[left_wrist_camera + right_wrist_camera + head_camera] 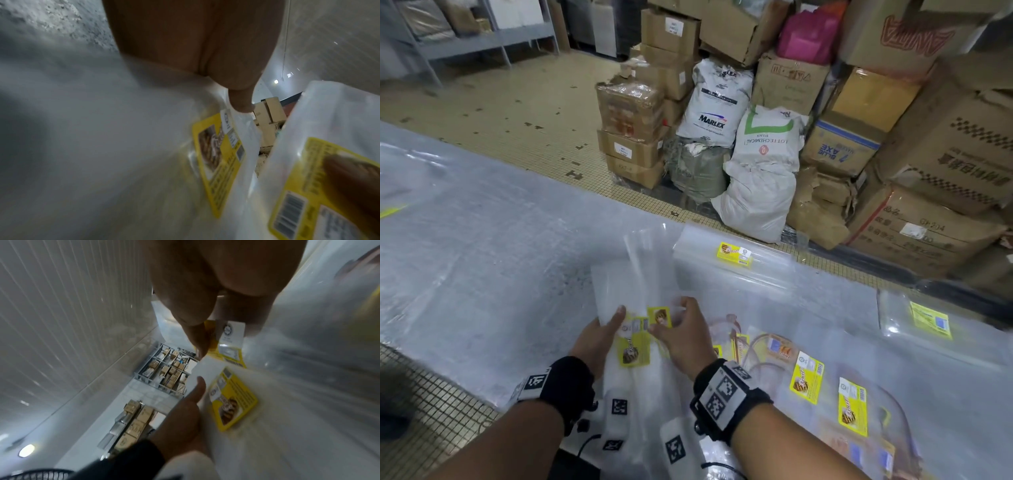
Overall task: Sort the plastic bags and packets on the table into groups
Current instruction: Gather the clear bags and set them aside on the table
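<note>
Hands are meeting over the table in the head view: the left hand is gripping one clear packet with a yellow label, thumb lying on top, while the right hand is pinching a second labelled packet just beside it, both raised a little above the sheet. Five more labelled bags are lying flat: one long bag farther off, one bag at the far right, and three more near the right wrist. Two white sacks are standing on the floor beside stacked boxes. Left wrist view is showing two packets, the thumb pressing the nearer one. Right wrist view is showing two yellow labels, one under the left thumb and one pinched by the right fingers.
</note>
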A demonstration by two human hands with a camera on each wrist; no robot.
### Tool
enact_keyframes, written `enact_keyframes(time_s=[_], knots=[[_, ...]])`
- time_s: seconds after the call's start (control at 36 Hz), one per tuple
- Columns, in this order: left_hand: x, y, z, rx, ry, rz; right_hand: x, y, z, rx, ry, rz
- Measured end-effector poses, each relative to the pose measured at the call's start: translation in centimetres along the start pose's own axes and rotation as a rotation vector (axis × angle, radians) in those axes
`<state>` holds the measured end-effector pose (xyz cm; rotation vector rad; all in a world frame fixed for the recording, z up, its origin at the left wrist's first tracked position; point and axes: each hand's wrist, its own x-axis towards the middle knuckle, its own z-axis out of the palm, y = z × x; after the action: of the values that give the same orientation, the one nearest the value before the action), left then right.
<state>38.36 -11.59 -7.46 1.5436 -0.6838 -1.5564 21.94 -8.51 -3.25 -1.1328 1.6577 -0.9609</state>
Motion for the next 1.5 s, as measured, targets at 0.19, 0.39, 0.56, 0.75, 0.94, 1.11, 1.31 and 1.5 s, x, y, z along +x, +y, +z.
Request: enact_keyframes(time_s=[0.19, 0.39, 0.56, 0.75, 0.94, 1.11, 1.31, 1.5], knots=[[-1.1, -0.2, -0.2, 0.257, -0.110, 0.098, -0.7, 1.1, 1.3, -0.140, -0.109, 0.066], [-2.1, 0.2, 1.2, 0.012, -0.168, 0.033, -1.2, 1.3, 1.6, -0.192, -0.123, 0.111], [-1.5, -0.2, 0.7, -0.011, -0.117, 0.044, -0.7, 0.3, 0.1, -0.087, -0.080, -0.009], [1.1, -1.9, -0.6, 0.151, -0.059, 0.015, -0.1, -1.5, -1.4, 0.208, -0.103, -0.015], [-0.7, -0.3, 1.2, 0.119, -0.061, 0.020, -0.1, 0.8, -0.2, -0.138, -0.106, 0.006], [-0.3, -1.0, 1.6, -0.007, -0.156, 0.030, -0.6, 1.5, 0.7, -0.294, -0.016, -0.006], [0.8, -1.3, 0.2, -0.010, -0.092, -0.002, -0.1, 4.9, -4.6, -0.805, 0.194, 0.289], [1.4, -1.9, 0.2, -0.013, -0.088, -0.021, 0.2, 6.8, -6.5, -0.824, 0.150, 0.380]])
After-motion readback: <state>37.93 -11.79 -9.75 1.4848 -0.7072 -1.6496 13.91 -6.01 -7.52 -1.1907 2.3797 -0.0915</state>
